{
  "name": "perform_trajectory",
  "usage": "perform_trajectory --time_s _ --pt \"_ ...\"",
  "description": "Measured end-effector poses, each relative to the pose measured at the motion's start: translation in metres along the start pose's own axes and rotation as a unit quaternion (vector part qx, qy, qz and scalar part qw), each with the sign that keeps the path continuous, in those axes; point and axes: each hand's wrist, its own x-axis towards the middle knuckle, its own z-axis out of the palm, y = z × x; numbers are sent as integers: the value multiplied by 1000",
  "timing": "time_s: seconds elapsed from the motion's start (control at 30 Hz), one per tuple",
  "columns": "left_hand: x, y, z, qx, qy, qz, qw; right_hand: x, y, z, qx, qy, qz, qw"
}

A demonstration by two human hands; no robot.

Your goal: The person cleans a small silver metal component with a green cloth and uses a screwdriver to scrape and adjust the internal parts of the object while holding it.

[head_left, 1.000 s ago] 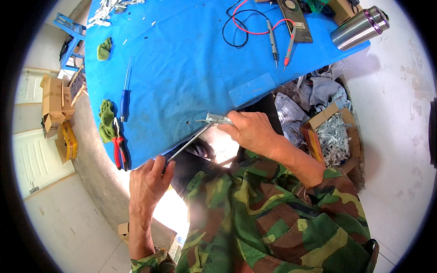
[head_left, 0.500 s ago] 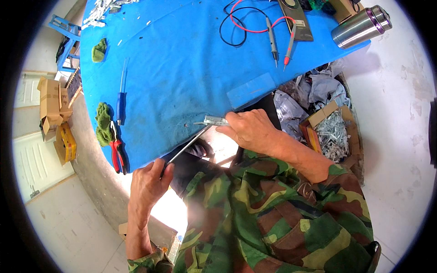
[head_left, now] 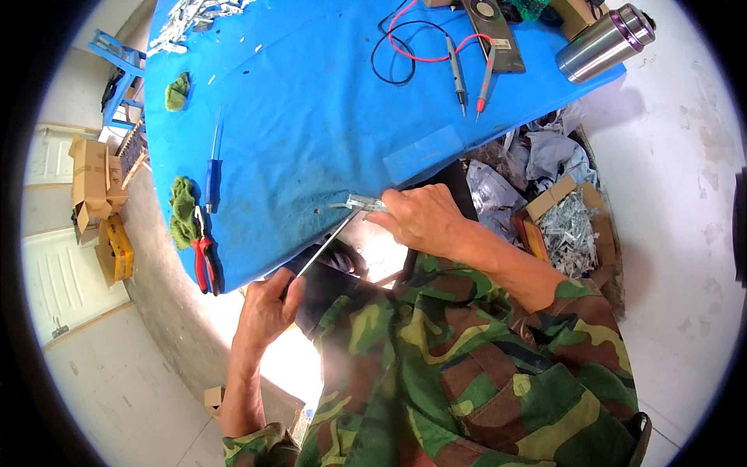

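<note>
My left hand (head_left: 268, 307) is closed round a screwdriver, whose handle is hidden in my fist. Its long thin metal shaft (head_left: 327, 247) slants up and right over the table's near edge. At the tip it meets a small silvery metal part (head_left: 364, 203), pinched in the fingers of my right hand (head_left: 426, 216). A short thin piece sticks out of the part's left end, over the blue cloth (head_left: 296, 124). What the tip does against the part is too small to make out.
On the table's left lie a blue-handled screwdriver (head_left: 212, 183), red-handled pliers (head_left: 205, 261) and green rags (head_left: 183, 214). Further back are small metal pieces (head_left: 194, 22), meter probes (head_left: 457, 78) and a steel flask (head_left: 603, 48). A carton of metal scraps (head_left: 568, 233) stands right of the table.
The view has shifted slightly. My left hand has moved a little to the right, with the screwdriver still against the metal part. My right hand has barely moved.
</note>
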Motion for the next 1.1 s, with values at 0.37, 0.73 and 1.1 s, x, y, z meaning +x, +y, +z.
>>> perform_trajectory --time_s 0.37,0.73,1.1 --pt "-5 40 -16 225 52 17 973 -1 -1 1 14 4 15 1000" --pt "-7 37 -8 159 20 -11 987 0 -6 3 12 -15 29 999" --pt "-11 31 5 19 -2 -59 998 0 -8 7 -7 25 13 1000"
